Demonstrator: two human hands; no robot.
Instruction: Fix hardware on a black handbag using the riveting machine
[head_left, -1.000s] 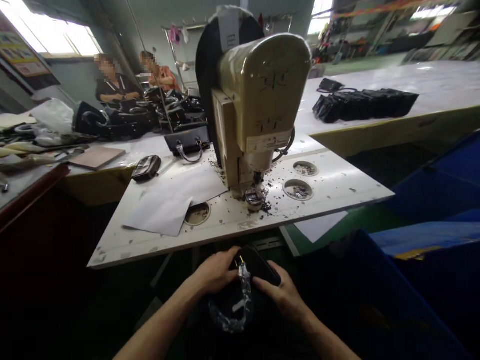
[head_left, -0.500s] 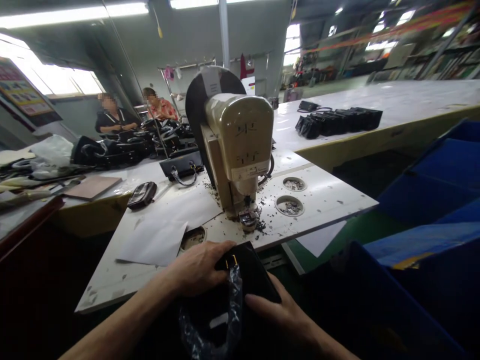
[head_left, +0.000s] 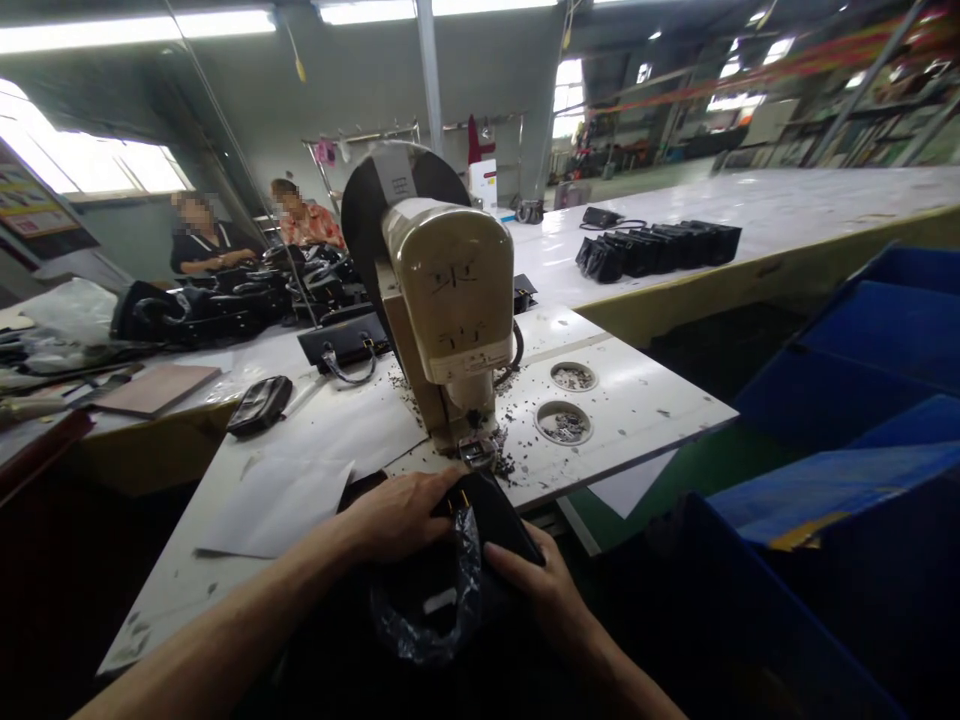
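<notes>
A black handbag (head_left: 491, 515) is held between both hands at the near edge of the machine table. Its handle (head_left: 469, 570) is wrapped in clear plastic and joins the bag at small gold-coloured fittings. My left hand (head_left: 401, 515) lies over the bag's left side, fingers closed on its top edge. My right hand (head_left: 536, 570) grips the right side, thumb on the near face. Just beyond the bag's far end stands a cream-coloured machine head (head_left: 457, 290), with a small metal working part (head_left: 478, 450) at its foot. The bag's lower part is lost in shadow.
White paper sheets (head_left: 277, 500) and a small dark pouch (head_left: 260, 405) lie on the left of the table (head_left: 637, 420). Round holes (head_left: 564, 423) hold scraps. Black bags (head_left: 660, 250) line the far bench; blue bins (head_left: 862, 500) stand right. Two people (head_left: 206, 240) sit behind piled bags.
Both hands have brought the handbag forward, so its far end is now closer to the machine's foot. The camera view has shifted slightly to the right.
</notes>
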